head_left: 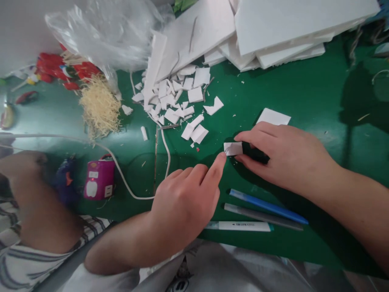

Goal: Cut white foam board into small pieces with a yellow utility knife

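A small white block [233, 149], seemingly cut foam, rests on the green table. My right hand [282, 150] comes from the right and holds the block's end between thumb and fingers. A dark patch lies inside that grip; whether it is shadow or an object, I cannot tell. From the left, the index fingertip of my left hand [188, 198] touches the block's near left corner, beside a thin dark line. Its other fingers are curled under, and anything in them is hidden. A white flat piece [275, 117] lies just beyond my right hand.
Pens, one blue [269, 206], lie near the table's front edge. White scraps [173, 97] are heaped beyond my left hand, below stacked white boards [291, 24]. A white cable [121, 176] loops past a purple box [99, 179]. Another person's arm [45, 202] is at left.
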`<state>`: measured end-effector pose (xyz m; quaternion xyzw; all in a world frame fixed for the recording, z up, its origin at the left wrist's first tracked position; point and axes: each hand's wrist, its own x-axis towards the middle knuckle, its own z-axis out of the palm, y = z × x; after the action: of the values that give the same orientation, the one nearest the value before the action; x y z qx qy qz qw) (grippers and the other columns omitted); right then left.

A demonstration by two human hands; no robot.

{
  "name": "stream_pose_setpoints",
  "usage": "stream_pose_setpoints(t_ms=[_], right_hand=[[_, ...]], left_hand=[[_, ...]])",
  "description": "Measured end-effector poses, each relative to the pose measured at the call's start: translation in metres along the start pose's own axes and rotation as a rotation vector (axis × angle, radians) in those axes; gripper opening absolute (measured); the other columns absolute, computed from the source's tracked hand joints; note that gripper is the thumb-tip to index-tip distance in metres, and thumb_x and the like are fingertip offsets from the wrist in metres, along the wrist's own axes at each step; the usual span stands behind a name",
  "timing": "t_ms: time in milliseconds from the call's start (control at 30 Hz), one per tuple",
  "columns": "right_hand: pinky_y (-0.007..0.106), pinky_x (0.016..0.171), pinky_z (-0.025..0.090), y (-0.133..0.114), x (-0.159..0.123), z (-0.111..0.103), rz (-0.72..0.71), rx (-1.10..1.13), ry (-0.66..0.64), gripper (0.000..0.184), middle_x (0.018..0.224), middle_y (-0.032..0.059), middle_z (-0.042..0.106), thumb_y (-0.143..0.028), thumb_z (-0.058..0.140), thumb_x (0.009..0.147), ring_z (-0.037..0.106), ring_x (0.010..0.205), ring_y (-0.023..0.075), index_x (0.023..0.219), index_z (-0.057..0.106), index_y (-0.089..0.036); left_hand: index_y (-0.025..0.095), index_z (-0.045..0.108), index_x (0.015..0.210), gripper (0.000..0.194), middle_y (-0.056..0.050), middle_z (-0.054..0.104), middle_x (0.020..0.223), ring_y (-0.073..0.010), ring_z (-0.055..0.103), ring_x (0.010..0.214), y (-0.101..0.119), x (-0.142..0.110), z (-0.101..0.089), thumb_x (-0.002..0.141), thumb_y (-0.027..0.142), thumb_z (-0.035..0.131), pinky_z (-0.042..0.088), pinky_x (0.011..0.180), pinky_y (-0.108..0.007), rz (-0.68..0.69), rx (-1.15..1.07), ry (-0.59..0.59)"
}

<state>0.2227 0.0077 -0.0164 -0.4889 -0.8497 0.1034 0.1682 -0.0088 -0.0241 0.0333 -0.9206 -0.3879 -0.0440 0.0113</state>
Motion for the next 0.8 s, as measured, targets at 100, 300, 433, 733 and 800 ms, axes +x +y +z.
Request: stream_pose_setpoints(t_ms=[100, 300, 433, 733, 800], right_hand=[[0.030, 0.056, 0.032, 0.000, 0.000, 0.001, -0.001, -0.012, -0.005, 0.026, 0.087, 0.0063, 0.072, -0.035, 0.057, 0.097, 0.059, 0.068, 0.0181, 0.105, 0.078, -0.020], [0.029, 0.057, 0.033, -0.002, 0.002, 0.003, 0.022, 0.017, -0.012, 0.024, 0.085, 0.0059, 0.071, -0.031, 0.057, 0.098, 0.060, 0.071, 0.0173, 0.093, 0.079, -0.021], [0.030, 0.057, 0.034, -0.004, 0.002, 0.002, 0.062, 0.031, -0.033, 0.027, 0.086, 0.0067, 0.071, -0.033, 0.055, 0.099, 0.059, 0.071, 0.0178, 0.093, 0.079, -0.022], [0.030, 0.057, 0.033, -0.006, 0.004, 0.000, 0.098, 0.038, -0.044, 0.030, 0.084, 0.0066, 0.070, -0.036, 0.054, 0.100, 0.058, 0.070, 0.0180, 0.091, 0.079, -0.022], [0.030, 0.057, 0.033, -0.007, 0.004, 0.000, 0.103, 0.041, -0.040, 0.031, 0.083, 0.0065, 0.070, -0.037, 0.054, 0.101, 0.057, 0.070, 0.0178, 0.090, 0.079, -0.022]], left_hand=[[0.010, 0.068, 0.137, 0.039, 0.004, 0.065, 0.068, -0.0169, 0.060, 0.053, 0.000, 0.000, 0.001, 0.102, 0.010, 0.054, 0.046, 0.049, -0.035, 0.012, 0.025, -0.003], [0.008, 0.068, 0.138, 0.040, 0.003, 0.062, 0.066, -0.0163, 0.055, 0.050, 0.001, 0.003, -0.003, 0.100, 0.008, 0.055, 0.044, 0.048, -0.034, 0.033, 0.051, -0.033], [0.007, 0.069, 0.137, 0.040, 0.003, 0.061, 0.065, -0.0161, 0.055, 0.050, 0.001, 0.004, -0.007, 0.098, 0.006, 0.055, 0.045, 0.047, -0.033, 0.043, 0.051, -0.040], [0.006, 0.069, 0.137, 0.042, 0.003, 0.060, 0.065, -0.0159, 0.057, 0.051, 0.006, 0.002, -0.009, 0.097, 0.004, 0.055, 0.046, 0.046, -0.032, 0.048, 0.086, -0.050], [0.006, 0.068, 0.138, 0.043, 0.003, 0.060, 0.065, -0.0160, 0.057, 0.051, 0.006, 0.001, -0.010, 0.098, 0.004, 0.054, 0.047, 0.046, -0.032, 0.047, 0.091, -0.066]])
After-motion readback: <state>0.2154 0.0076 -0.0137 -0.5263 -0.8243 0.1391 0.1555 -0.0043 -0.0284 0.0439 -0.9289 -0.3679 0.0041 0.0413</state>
